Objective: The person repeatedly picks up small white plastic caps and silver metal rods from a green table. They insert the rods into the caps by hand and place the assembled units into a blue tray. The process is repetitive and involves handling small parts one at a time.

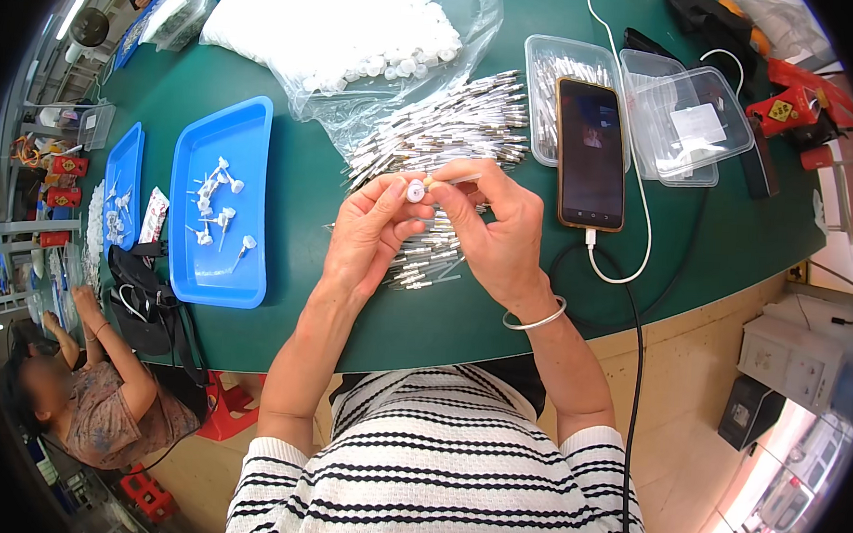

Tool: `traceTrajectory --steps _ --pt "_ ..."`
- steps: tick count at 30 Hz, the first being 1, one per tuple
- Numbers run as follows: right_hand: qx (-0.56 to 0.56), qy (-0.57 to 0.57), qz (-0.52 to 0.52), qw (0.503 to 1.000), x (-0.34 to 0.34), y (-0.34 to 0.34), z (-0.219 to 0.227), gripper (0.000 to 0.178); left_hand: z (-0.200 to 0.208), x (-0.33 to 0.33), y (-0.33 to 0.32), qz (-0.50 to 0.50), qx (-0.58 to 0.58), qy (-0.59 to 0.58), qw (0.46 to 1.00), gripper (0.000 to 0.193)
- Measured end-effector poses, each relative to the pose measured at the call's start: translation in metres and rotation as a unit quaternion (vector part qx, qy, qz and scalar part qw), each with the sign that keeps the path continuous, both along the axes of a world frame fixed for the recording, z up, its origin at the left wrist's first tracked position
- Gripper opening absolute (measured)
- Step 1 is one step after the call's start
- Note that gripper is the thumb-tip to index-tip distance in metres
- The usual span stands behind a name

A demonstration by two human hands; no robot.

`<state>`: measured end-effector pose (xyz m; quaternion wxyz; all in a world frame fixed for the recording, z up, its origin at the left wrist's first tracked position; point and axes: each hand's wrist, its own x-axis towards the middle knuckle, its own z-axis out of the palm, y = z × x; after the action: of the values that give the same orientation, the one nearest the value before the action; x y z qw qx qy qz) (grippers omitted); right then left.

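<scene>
Close together above the green table [297, 342], both of my hands are pinched at fingertip height. My left hand [366, 232] grips a small round white cap [415, 193] between thumb and forefinger. In my right hand [498, 234] is a thin white stick-like part [466, 179], its yellowish end right beside the cap; whether the two are joined I cannot tell. Just beyond and beneath my hands spreads a heap of thin white and silver stick parts [444, 123]. Behind it lies an open clear bag [343, 117] full of white caps [389, 69].
A blue tray [215, 292] at left holds several capped stick parts [224, 219]; a smaller blue tray [136, 140] sits beyond. To the right are a clear box [537, 99] of sticks, a phone [591, 159] on a white cable, and stacked lids [728, 118]. Another person [112, 385] sits at left.
</scene>
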<state>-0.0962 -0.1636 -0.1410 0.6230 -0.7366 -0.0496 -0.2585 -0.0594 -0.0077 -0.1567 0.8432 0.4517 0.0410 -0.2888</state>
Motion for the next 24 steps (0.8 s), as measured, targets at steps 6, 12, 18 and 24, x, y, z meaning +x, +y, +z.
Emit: traceTrajectory --steps 6,12,18,24 --pt "0.01 0.004 0.005 1.0 0.0008 -0.0003 -0.0012 0.01 -0.0002 -0.0001 -0.0001 -0.002 -0.007 0.006 1.0 0.026" --pt "-0.02 0.002 -0.002 1.0 0.0004 -0.0007 0.0001 0.009 -0.0004 -0.0005 0.0 0.004 0.004 -0.005 1.0 0.026" --pt "-0.047 -0.003 0.0 0.999 -0.0004 -0.0024 0.0045 0.009 -0.0006 -0.0008 -0.0004 0.007 0.008 -0.01 1.0 0.025" --pt "-0.05 0.002 0.005 0.999 -0.0006 -0.0027 0.005 0.009 -0.001 -0.0009 0.0003 0.005 0.013 -0.015 1.0 0.025"
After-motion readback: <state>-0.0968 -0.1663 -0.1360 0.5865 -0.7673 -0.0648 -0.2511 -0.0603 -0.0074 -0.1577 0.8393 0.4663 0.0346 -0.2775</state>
